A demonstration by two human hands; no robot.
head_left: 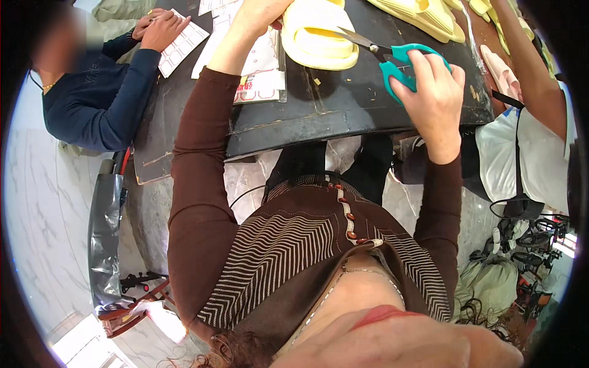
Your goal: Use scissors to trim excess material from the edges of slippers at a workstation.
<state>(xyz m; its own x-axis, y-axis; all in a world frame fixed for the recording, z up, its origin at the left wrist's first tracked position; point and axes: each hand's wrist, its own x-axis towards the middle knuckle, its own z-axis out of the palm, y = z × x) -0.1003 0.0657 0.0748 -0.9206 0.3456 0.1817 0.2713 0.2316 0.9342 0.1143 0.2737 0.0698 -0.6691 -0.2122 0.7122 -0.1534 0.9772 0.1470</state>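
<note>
Broad dark flat surface [343,116] across the upper frame, scuffed and flecked with pale trimmings, carrying everything at working height. On it, just ahead of the body, a pale yellow moulded foam slipper [316,37], steadied from its far side by the left hand [261,13], seemingly pressing down on it so the edge stays put for cutting, though the fingers run off the top of the frame and the exact grip cannot be told. More yellow slippers of the same kind [423,15] lying off to the right, near a neighbour's bare arm [527,67]. White rectangular label sheets with red-outlined boxes [261,73] spread flat beside the slipper, under the left forearm, within easy reach; another such sheet [181,43] under a second person's hands at the far left. Teal-handled steel scissors [392,58] clenched in the right hand [432,101], fingers through the loops, blades angled toward the slipper's near rim and touching it.
</note>
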